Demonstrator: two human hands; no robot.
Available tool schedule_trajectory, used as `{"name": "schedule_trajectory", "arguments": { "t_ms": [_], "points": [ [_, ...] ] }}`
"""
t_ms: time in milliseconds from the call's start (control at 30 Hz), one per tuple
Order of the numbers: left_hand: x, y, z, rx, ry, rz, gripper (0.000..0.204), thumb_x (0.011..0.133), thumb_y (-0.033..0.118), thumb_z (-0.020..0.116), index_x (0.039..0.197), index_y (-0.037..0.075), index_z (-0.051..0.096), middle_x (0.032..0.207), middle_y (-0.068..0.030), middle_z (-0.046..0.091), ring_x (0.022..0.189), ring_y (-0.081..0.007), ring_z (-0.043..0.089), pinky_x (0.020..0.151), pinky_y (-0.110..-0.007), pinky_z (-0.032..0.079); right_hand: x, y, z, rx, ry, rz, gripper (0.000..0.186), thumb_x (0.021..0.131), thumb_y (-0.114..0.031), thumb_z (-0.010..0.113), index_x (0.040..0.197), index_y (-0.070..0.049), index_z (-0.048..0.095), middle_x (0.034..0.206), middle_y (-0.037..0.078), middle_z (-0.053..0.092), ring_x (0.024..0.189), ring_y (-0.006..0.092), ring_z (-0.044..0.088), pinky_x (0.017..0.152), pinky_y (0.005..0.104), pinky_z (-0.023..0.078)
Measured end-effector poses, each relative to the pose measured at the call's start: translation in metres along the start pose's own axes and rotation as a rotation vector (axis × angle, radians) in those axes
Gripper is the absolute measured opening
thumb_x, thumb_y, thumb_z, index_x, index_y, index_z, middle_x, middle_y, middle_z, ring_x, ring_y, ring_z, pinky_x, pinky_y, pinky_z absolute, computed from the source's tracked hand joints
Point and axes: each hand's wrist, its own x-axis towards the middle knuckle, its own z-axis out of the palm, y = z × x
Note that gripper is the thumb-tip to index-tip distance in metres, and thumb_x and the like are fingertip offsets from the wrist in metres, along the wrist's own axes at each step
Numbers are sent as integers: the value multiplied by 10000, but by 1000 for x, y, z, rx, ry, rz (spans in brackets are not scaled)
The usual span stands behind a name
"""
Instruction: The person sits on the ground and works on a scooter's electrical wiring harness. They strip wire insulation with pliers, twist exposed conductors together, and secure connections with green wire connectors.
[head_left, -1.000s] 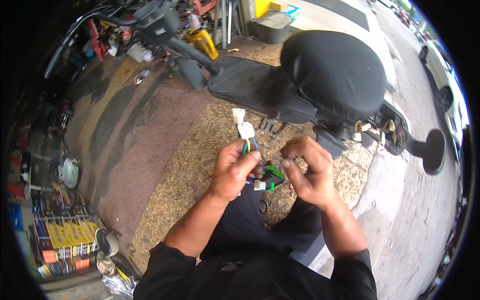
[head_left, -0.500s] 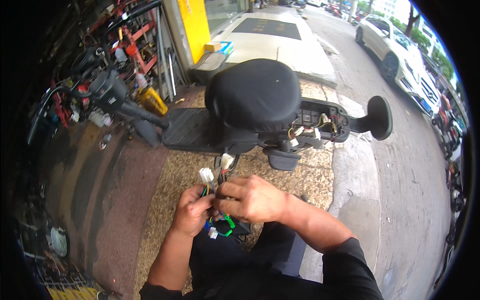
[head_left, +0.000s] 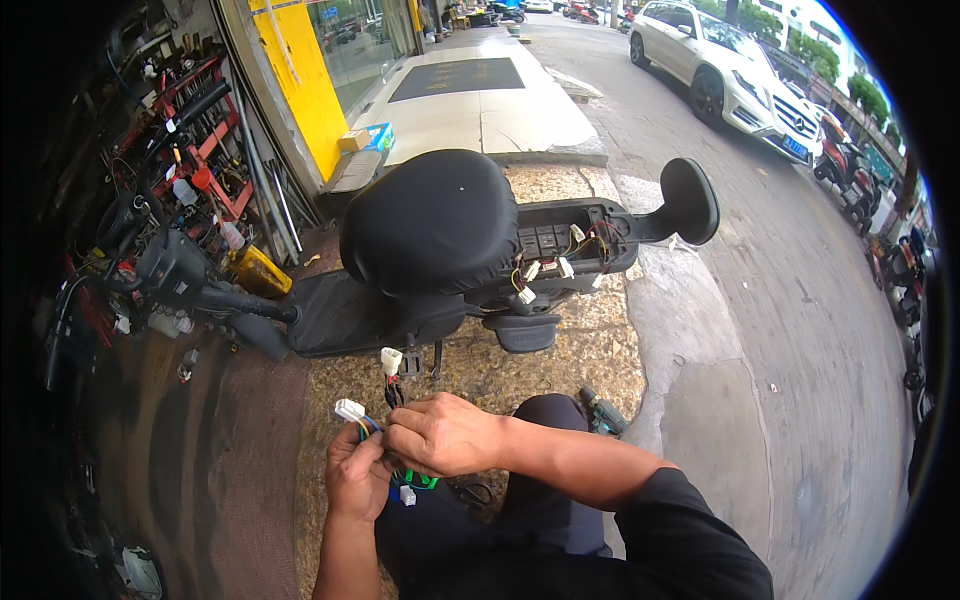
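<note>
My left hand (head_left: 358, 482) grips a bundle of coloured wires (head_left: 385, 410) that ends in white plastic connectors (head_left: 350, 410). My right hand (head_left: 440, 434) crosses over it and pinches the same bundle just above my left fingers. A second white connector (head_left: 391, 360) sticks up above my right hand. Green wire and a small white plug (head_left: 408, 494) hang below both hands. Just beyond stands a black electric scooter (head_left: 430, 240) with a covered seat and an open rear compartment (head_left: 560, 250) showing loose connectors.
A green-black power tool (head_left: 604, 415) lies on the pebbled pavement by my knee. Red racks, bottles and parts (head_left: 200, 150) crowd the shop front at the left. A white car (head_left: 740, 70) and parked scooters (head_left: 850, 170) line the street at the right.
My view has swung up and right, so the scooter now sits centred. My right hand has crossed farther left over the wire bundle; both hands have kept hold of it.
</note>
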Motion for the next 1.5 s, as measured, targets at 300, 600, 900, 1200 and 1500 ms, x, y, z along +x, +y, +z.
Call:
{"name": "schedule_trajectory", "arguments": {
  "t_ms": [300, 600, 900, 1200, 1500],
  "points": [
    [2, -13, 19, 106, 90, 371, 58, 950, 2, 543, 964, 57, 538, 885, -7, 571, 744, -88, 545, 692, -251, 475, 3, -4, 19, 466, 319, 346, 124, 766, -19, 655, 789, -4, 534, 699, 148, 588, 634, 367, 590, 567, 419, 477],
    [8, -15, 10, 297, 80, 532, 84, 961, -9, 551, 1032, 18, 588, 943, -27, 611, 803, -92, 569, 732, -248, 479, -5, -11, 31, 1068, 300, 846, 103, 937, -52, 621, 868, 3, 569, 793, 18, 603, 736, 74, 544, 638, 262, 463],
    [11, -1, 5, -16, -4, 300, 47, 976, 48, 559, 1004, 31, 591, 888, -60, 631, 766, -137, 614, 702, -293, 537, -13, -1, 14, 905, 133, 675, 160, 966, -133, 638, 1036, 9, 612, 941, 81, 665, 896, 134, 608, 799, 300, 505],
    [7, -17, -6, 150, 31, 280, 71, 979, 12, 547, 976, 48, 608, 820, 18, 606, 678, -35, 549, 627, -190, 468, -30, -4, 35, 906, 9, 840, 46, 975, -40, 613, 989, -2, 592, 857, 33, 641, 812, 91, 587, 717, 268, 496],
    [25, -43, -36, 50, 25, 160, 70, 983, 47, 595, 1049, 41, 615, 867, 60, 597, 730, 13, 536, 618, -165, 425, -39, 9, 71, 700, 115, 940, 94, 903, 22, 645, 857, -12, 571, 771, 63, 647, 698, 131, 608, 651, 277, 487]
  ]
}}
